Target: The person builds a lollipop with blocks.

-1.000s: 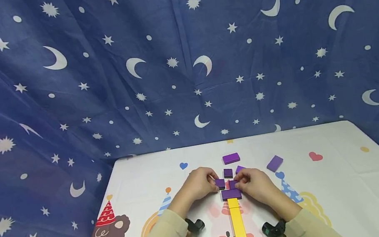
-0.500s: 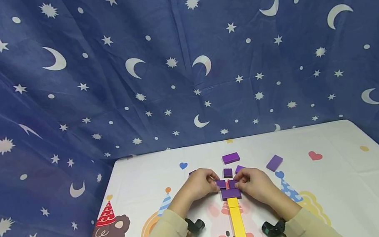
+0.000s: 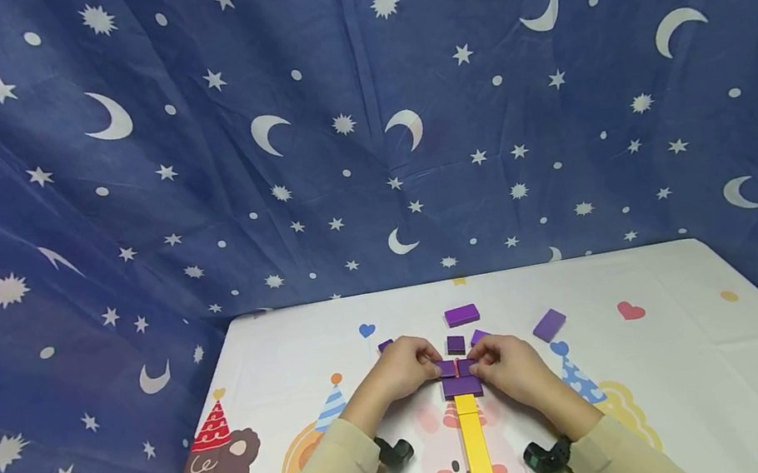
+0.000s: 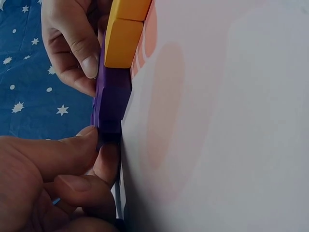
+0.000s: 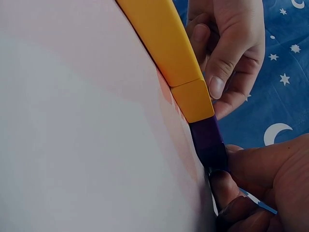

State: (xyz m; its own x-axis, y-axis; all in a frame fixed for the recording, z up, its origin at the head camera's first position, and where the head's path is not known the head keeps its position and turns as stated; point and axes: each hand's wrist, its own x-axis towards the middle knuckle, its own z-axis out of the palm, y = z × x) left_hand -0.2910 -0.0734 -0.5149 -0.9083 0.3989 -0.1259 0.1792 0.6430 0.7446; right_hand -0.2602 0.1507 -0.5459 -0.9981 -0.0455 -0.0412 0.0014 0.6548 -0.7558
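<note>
In the head view my left hand (image 3: pixel 405 367) pinches a small purple block (image 3: pixel 446 369) by its left side. A matching purple block (image 3: pixel 465 368) is pinched by my right hand (image 3: pixel 512 368), with a narrow gap between the two. Both lie just behind a wider purple block (image 3: pixel 462 387), which touches the far end of a yellow row: a short yellow block (image 3: pixel 465 405) and a long yellow block (image 3: pixel 477 452). In the left wrist view, thumb and fingers close on the purple piece's end; the right wrist view shows a similar pinch, with fingertips partly hidden.
Loose purple blocks lie behind the hands: a small block (image 3: pixel 455 344), a long block (image 3: pixel 462 316), a partly hidden block (image 3: pixel 479 335), a tilted block (image 3: pixel 550 325) at right and a small block (image 3: pixel 385 345) behind my left hand. All rest on the printed white tablecloth (image 3: pixel 677 370).
My left hand has shifted slightly right with its small purple block, narrowing the gap to the other one. The right hand has stayed in place.
</note>
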